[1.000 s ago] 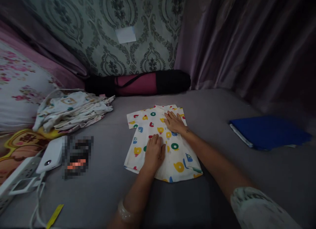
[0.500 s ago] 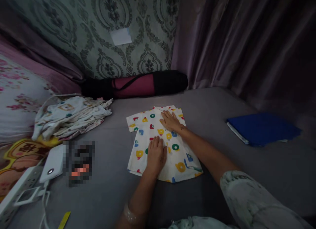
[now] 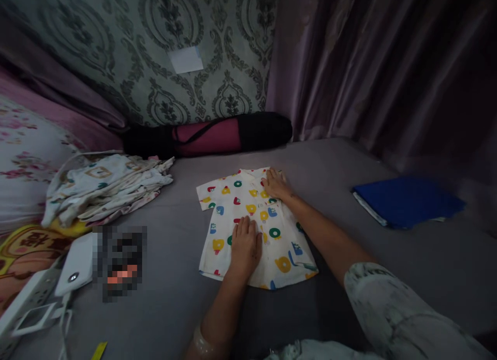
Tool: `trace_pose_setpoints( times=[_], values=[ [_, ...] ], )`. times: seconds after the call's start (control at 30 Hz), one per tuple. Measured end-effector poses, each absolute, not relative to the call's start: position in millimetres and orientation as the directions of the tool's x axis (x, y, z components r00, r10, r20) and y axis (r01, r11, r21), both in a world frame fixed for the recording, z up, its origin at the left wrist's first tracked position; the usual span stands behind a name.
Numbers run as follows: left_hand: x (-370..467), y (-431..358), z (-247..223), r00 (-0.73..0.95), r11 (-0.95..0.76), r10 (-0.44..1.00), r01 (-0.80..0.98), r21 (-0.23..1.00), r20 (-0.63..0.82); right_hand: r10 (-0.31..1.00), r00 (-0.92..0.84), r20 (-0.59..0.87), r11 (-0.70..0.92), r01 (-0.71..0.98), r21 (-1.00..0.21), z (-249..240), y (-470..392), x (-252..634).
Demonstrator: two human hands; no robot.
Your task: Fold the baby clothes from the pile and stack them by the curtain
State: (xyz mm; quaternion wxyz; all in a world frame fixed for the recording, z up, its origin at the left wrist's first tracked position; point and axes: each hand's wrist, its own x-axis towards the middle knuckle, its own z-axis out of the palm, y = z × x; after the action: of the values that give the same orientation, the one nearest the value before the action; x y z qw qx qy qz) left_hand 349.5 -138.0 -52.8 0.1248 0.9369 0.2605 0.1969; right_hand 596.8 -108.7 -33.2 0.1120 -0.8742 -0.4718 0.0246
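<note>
A small white short-sleeved shirt [image 3: 225,230] with a colourful letter print lies spread flat on the grey bed sheet [image 3: 166,277]. My left hand [image 3: 246,246] rests flat on its lower middle, fingers stretched toward the collar. Up by the shoulder at the shirt's upper right, my right hand [image 3: 275,184] lies on the cloth with its fingers extended. Neither hand grips the fabric. My right forearm covers part of the shirt's right side and sleeve.
Left of the shirt is a pile of crumpled clothes [image 3: 112,184]. Nearer are a white power bank [image 3: 77,264], a power strip [image 3: 29,300] and cables. A blue folded cloth [image 3: 407,202] lies at right. Along the wall stretches a black and maroon bag [image 3: 209,136].
My right hand has slid from near the collar outward to the shirt's right shoulder. My left hand stays in place on the shirt. The view has shifted slightly.
</note>
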Motion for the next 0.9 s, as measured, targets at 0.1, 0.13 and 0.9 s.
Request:
trace_pose_setpoints(
  times=[0.1,0.13,0.9],
  values=[
    [350,-138,-53,0.785,-0.828,0.544,0.446,0.338,0.296,0.830,0.555,0.063,-0.533,0.821,-0.205,-37,-110,598],
    [350,-138,-52,0.786,-0.829,0.543,0.446,0.337,0.297,0.827,0.558,0.073,-0.534,0.820,-0.207,-37,-110,599],
    [340,-127,-38,0.799,-0.811,0.526,0.368,0.455,0.292,0.917,0.376,0.130,-0.348,0.916,-0.198,-45,-228,534]
  ],
)
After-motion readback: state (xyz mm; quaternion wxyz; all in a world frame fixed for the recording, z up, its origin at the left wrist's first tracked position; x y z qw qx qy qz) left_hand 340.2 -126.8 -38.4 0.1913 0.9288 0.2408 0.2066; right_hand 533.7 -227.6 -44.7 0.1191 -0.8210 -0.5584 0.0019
